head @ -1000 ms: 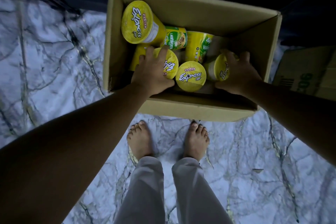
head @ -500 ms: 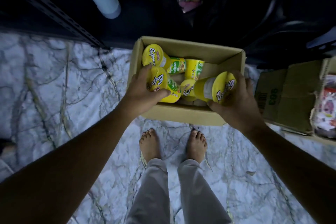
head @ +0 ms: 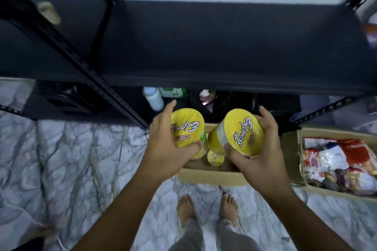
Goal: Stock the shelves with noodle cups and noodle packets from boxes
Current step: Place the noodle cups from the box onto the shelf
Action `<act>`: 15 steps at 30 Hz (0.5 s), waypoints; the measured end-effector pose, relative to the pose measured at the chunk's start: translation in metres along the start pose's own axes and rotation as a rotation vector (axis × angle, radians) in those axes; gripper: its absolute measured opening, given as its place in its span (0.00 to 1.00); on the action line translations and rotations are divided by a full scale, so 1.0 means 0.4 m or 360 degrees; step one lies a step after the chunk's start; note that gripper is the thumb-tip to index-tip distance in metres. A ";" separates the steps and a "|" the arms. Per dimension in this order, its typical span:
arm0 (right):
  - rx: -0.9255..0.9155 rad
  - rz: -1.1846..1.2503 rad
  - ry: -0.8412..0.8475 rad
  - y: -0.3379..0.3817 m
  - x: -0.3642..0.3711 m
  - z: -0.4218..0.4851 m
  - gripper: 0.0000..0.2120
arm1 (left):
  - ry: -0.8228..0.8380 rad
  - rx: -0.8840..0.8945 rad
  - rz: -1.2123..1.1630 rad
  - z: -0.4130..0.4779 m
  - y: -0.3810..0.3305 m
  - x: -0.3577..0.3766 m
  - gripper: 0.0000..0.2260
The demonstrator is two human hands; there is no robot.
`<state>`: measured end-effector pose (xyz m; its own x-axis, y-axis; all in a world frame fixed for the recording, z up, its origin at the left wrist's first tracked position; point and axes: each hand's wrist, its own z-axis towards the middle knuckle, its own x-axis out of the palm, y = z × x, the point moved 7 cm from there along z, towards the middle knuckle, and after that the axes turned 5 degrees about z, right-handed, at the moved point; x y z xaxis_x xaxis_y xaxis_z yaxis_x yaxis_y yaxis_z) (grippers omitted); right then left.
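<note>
In my left hand point(head: 163, 149), fingers point(head: 170, 106) and thumb wrapped round the rim, sits the left cup point(head: 186, 128), its lid turned up at me. My right hand point(head: 261, 155) grips the right cup point(head: 240, 130) the same way, but more tilted, so some of its side shows.

Both cups hang just above the box point(head: 210, 175) under my palms and just short of the shelf point(head: 204, 47) ahead of my fingertips.

I judge the step to be carrying this pair up onto that dark board. To do it well I should turn each cup upright before it lands. They should stand side by side toward the back, so later cups fit in front. I should let go only once the bases sit flat. The foil lids look thin, so my squeeze belongs on the rims, not the tops. The post point(head: 81, 63) left of my left hand is worth a wide berth.

Much is hidden. My palm and the lid cover nearly all of the left cup's body. Between my hands one spare cup point(head: 215, 158) shows in the box; how many more lie under my hands I cannot tell. Beyond my fingertips, under the shelf, it is dark. I make out a pale bottle point(head: 154, 99) and little else. Right of my right hand, the packets point(head: 336, 159) run off the edge of view.
</note>
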<state>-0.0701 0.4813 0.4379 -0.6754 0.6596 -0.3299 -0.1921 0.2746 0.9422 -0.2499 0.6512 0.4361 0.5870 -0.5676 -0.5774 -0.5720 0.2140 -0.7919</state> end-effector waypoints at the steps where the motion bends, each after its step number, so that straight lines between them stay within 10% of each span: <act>1: -0.0028 0.0042 -0.0037 0.064 -0.017 -0.008 0.51 | -0.0033 0.0073 0.0004 -0.014 -0.057 -0.043 0.48; 15: -0.0676 0.0526 -0.0137 0.824 -0.116 -0.005 0.55 | -0.0522 0.0857 -0.0600 -0.137 -0.594 -0.597 0.45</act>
<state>-0.1033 0.5398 0.7639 -0.6911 0.7227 0.0012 -0.2622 -0.2524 0.9314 -0.2854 0.6924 0.7732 0.8778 -0.4309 -0.2095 0.0140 0.4601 -0.8878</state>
